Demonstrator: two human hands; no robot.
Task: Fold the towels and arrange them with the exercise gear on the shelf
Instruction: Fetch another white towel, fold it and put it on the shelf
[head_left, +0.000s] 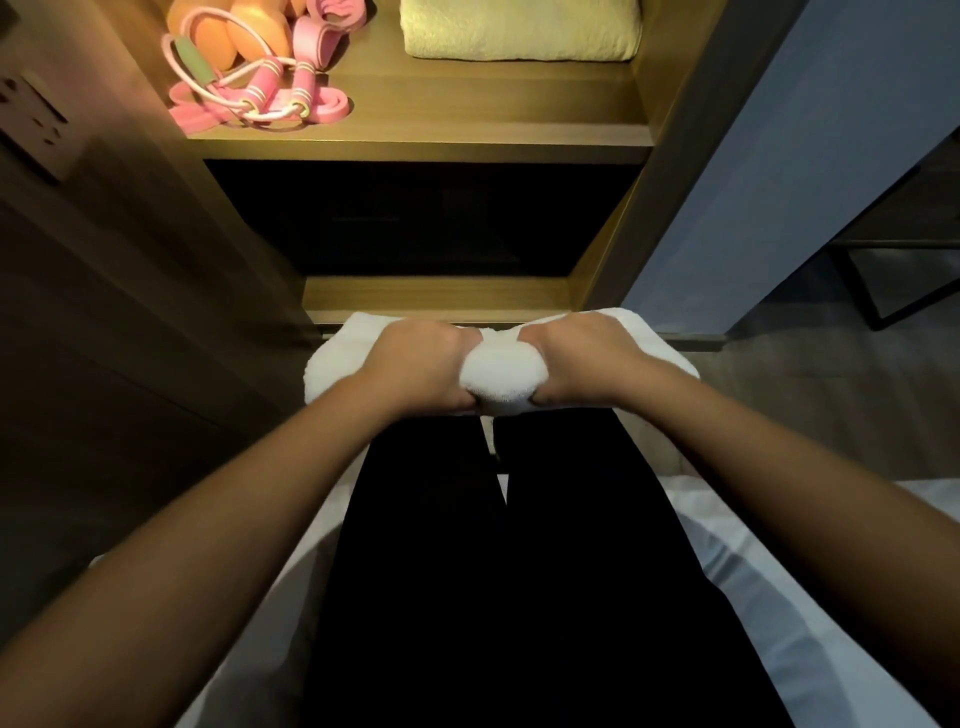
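Lit wooden shelf (467, 104) ahead carries a folded cream towel (519, 31) at right and a pink skipping rope (270, 88) heaped with pink bands (317, 36) at left, apparently sorted by kind. White towel (501, 374) lies across the seated person's lap (441, 571); left hand (421, 364) and right hand (576, 361) each grip it, fingers curled under, bunching a fold between them, judged mid-fold

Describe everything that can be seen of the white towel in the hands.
The white towel looks like soft, thick terry cloth. It is bundled into a long roll lying crosswise over the legs. The left hand and right hand grip it, with a rounded bulge between them. Its ends stick out past both hands.
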